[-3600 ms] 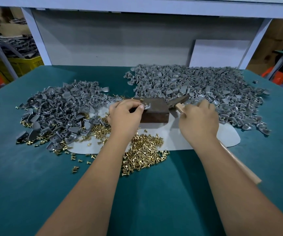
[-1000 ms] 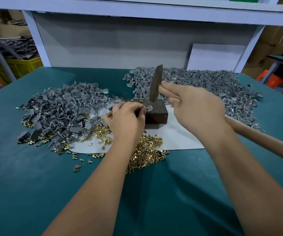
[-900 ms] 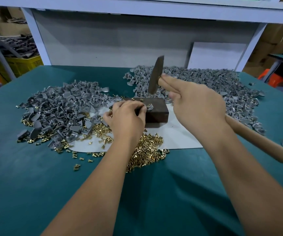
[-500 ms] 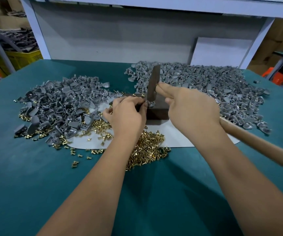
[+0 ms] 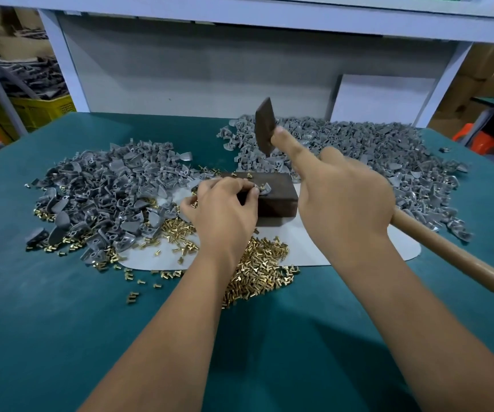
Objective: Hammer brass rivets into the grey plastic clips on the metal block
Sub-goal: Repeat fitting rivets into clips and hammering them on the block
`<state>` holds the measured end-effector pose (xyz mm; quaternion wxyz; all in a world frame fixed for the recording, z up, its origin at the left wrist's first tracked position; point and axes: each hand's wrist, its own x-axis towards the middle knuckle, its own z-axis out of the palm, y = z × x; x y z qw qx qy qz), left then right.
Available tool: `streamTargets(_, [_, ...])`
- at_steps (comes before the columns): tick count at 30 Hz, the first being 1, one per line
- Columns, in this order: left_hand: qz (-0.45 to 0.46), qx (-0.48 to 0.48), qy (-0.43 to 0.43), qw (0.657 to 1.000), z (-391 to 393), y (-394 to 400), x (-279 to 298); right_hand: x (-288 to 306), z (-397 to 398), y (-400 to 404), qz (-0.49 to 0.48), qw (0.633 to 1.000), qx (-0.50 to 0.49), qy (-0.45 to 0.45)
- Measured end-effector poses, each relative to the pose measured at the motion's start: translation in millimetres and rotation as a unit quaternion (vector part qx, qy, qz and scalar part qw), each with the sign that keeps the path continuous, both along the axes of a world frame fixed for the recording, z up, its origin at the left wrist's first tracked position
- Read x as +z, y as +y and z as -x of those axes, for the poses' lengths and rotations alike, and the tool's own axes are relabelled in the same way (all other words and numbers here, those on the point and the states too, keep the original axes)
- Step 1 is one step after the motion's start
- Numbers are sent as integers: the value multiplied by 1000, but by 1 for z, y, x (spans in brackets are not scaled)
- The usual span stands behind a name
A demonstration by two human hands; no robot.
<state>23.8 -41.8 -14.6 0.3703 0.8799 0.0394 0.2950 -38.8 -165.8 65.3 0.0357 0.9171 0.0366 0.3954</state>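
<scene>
A dark metal block (image 5: 278, 197) lies on a pale sheet (image 5: 400, 248) at the table's middle. My left hand (image 5: 224, 209) rests on the block's left end and pinches a grey plastic clip (image 5: 265, 190) with a brass rivet standing in it. My right hand (image 5: 344, 197) grips a wooden-handled hammer (image 5: 448, 254), index finger stretched along the handle. The hammer head (image 5: 265, 126) is raised well above the block and the clip. Loose brass rivets (image 5: 257, 275) are heaped in front of the block, under my left wrist.
One heap of grey clips (image 5: 105, 197) lies left of the block and a larger one (image 5: 373, 156) behind and right. A white board (image 5: 382, 99) leans on the back wall. A yellow crate (image 5: 40, 111) stands off the table's left.
The hammer head, down on the clip half a second ago, has swung back up above the block. My left hand has kept its pinch on the clip.
</scene>
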Motion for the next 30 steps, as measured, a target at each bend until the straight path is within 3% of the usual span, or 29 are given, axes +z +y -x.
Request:
streamTargets(2, [-15,1,-4,1000,1,0,1,-7,4,-1,30,999,12,2])
streamTargets(6, [-39,3,2,999,1,0,4,-15,2,3,39,992,-6,120])
streamTargets(11, [-37,5,-10,999,2,-1,4,-7,1,5,4,1000,-4,23])
streamTargets(15, [-66,9,-5,998,3,-1,6,-14,1,5,25,989,-7,143])
streamTargets(16, [-67,9,-6,998,3,-2,6,-12,-1,3,12,990,-12,136])
streamTargets(22, [-32,5,-14,999,2,-2,4,3,-10,-5,-87,996,0,4])
streamTargets(27, [-48,11,-21,999,3,-1,4,-8,-16,-8,-89,981,30,168])
streamTargets(30, [-44,9,-29,999,2,-1,3,-3,-18,-11,-131,984,32,120])
